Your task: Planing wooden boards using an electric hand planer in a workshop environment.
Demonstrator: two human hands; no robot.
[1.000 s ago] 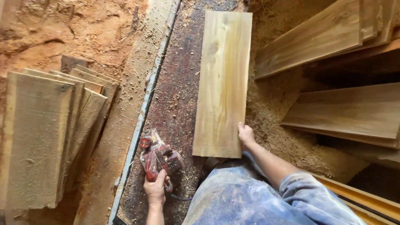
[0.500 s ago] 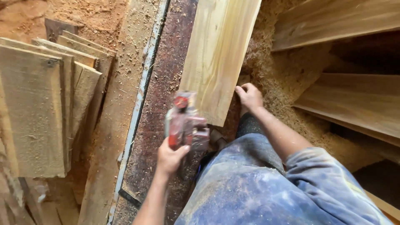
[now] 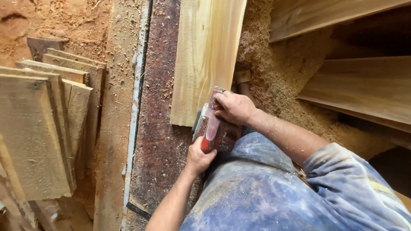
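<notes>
A red and grey handheld power tool [image 3: 212, 125] rests at the near end of a pale wooden plank [image 3: 209, 51]. The plank lies lengthwise on a dark, rusty work surface [image 3: 157, 128]. My left hand [image 3: 198, 157] grips the tool's rear handle from below. My right hand [image 3: 233, 107] is clamped over the tool's front, right at the plank's near right corner. My dusty blue trousers [image 3: 257, 188] fill the lower right of the head view.
A stack of rough weathered boards [image 3: 40, 124] leans at the left on reddish sawdust. More planed planks [image 3: 364, 85] lie at the right over a pile of shavings [image 3: 282, 72]. A metal strip [image 3: 137, 98] runs along the work surface's left edge.
My left hand lifted the power tool from the work surface up to the plank's near end. My right hand left the plank's edge and took hold of the tool's front.
</notes>
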